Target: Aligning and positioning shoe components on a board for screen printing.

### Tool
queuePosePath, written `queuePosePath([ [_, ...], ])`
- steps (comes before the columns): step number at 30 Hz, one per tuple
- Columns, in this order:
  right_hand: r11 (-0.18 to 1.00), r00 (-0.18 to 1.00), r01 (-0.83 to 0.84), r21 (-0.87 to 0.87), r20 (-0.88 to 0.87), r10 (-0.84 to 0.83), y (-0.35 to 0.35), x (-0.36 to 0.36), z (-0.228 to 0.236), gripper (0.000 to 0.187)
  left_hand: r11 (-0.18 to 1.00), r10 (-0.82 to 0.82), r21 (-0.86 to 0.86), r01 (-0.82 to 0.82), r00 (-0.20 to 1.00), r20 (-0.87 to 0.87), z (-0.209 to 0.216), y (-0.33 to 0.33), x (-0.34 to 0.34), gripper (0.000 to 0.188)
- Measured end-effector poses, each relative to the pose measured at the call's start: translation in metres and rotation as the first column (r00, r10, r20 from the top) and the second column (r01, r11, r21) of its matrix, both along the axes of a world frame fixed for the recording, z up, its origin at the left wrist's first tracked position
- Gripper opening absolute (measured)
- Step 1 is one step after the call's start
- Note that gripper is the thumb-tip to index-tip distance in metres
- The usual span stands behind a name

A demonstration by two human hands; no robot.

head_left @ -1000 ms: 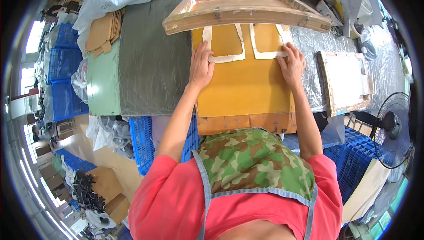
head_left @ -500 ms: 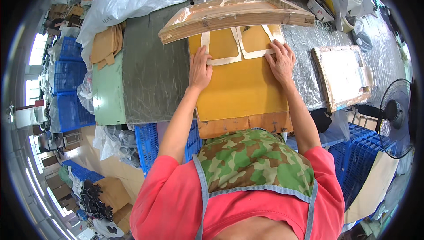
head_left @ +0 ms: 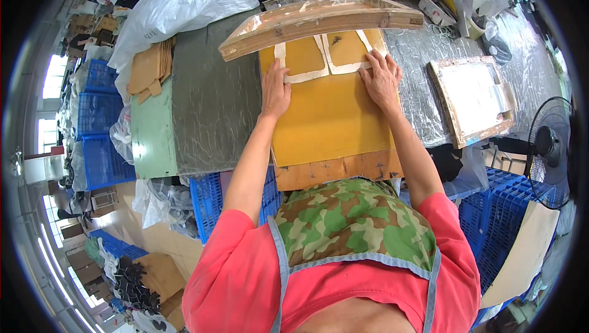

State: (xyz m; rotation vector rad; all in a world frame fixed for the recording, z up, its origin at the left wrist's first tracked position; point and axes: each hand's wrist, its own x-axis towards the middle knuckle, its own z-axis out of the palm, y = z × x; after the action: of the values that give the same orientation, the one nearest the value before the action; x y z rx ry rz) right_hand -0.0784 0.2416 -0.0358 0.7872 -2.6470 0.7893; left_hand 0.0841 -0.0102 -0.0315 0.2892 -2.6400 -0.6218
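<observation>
White U-shaped pieces (head_left: 310,76), two of them, are lying side by side on the far part of a mustard-yellow board (head_left: 334,121), right in front of the person. Their open ends are pointing away, and the far tips are disappearing behind a wooden frame (head_left: 325,22) that's sitting raised and tilted over the back of the board. The inner sides are running really close together; can't tell if they're actually touching.

Left hand (head_left: 276,94) is staying open, fingers stretched forward, tips resting around the outer near corner of the left piece. Right hand (head_left: 381,83) is doing pretty much the same on the other side: open, fingers a bit spread, tips touching the outer near corner of the right piece. Neither one's closing into a fist.

As for the rest of the bench, a second frame (head_left: 443,97) with a white middle is lying off to the right, and a black fan (head_left: 545,143) is standing past it. Over on the left, some brown cardboard pieces (head_left: 146,66) are sitting next to a big white plastic bag (head_left: 178,17). Oh, and the person's wearing a camo apron (head_left: 362,225) over a red shirt (head_left: 227,265).
</observation>
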Motion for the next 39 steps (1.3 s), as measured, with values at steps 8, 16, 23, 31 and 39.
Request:
queuePosePath([
  [8, 1.000, 1.000, -0.007, 0.026, -0.001, 0.007, -0.004, -0.003, 0.002, 0.042, 0.991, 0.088, -0.108, -0.083, 0.995, 0.045, 0.009, 0.027, 0.021, 0.048],
  [16, 0.972, 0.993, -0.033, -0.234, -0.118, 0.006, 0.001, -0.013, 0.017, 0.047, 0.977, 0.106, -0.195, -0.087, 0.990, 0.089, 0.014, 0.042, 0.031, 0.044],
  [23, 0.730, 0.983, -0.018, -0.683, -0.144, -0.110, 0.027, -0.050, 0.131, 0.040, 0.972, 0.106, -0.223, -0.077, 0.987, 0.120, 0.012, 0.041, 0.031, 0.047],
  [31, 0.714, 0.986, -0.107, -0.692, 0.018, 0.165, 0.020, -0.027, 0.115, 0.028, 0.969, 0.145, -0.215, -0.124, 0.986, 0.086, 0.014, 0.043, 0.028, 0.052],
  [39, 0.866, 0.982, -0.059, -0.496, 0.127, 0.140, 0.040, 0.012, 0.030, 0.035, 0.987, 0.151, 0.006, -0.163, 0.930, 0.336, -0.001, 0.048, 0.029, 0.039],
])
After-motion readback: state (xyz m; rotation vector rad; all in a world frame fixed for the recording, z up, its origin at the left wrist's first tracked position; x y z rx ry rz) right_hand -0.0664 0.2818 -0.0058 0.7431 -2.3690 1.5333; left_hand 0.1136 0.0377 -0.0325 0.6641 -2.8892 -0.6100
